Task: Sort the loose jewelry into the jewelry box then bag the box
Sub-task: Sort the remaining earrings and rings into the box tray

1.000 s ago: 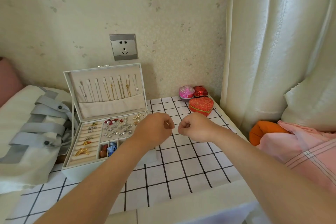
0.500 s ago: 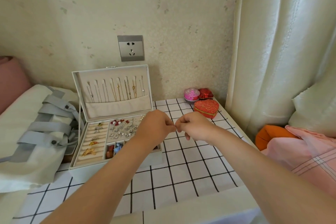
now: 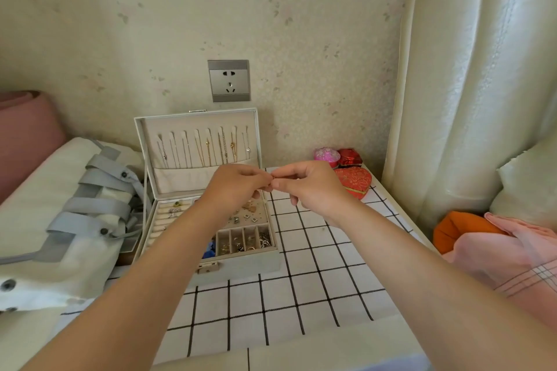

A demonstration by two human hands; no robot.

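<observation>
The grey jewelry box point(image 3: 241, 265) stands open on the checked tablecloth point(image 3: 316, 286). Its upright lid point(image 3: 199, 144) has several thin chains hanging in it, and its trays hold rings, studs and small pieces. My left hand point(image 3: 238, 187) and my right hand point(image 3: 310, 187) meet fingertip to fingertip above the box's back right corner. Together they pinch a tiny piece of jewelry that is too small to make out. A white bag with grey straps point(image 3: 75, 220) lies to the left of the box. My left forearm hides part of the trays.
A red heart-shaped box point(image 3: 354, 181), a pink round box point(image 3: 327, 155) and a small red box point(image 3: 349, 156) sit at the table's back right. A padded headboard point(image 3: 467, 84) rises on the right, with an orange item point(image 3: 458, 229) and pink cloth point(image 3: 512, 256) below it. A wall socket point(image 3: 229, 80) is behind the box.
My hands were slightly apart a second ago; they have closed together and lifted toward the lid. The view has shifted, so the box sits more central.
</observation>
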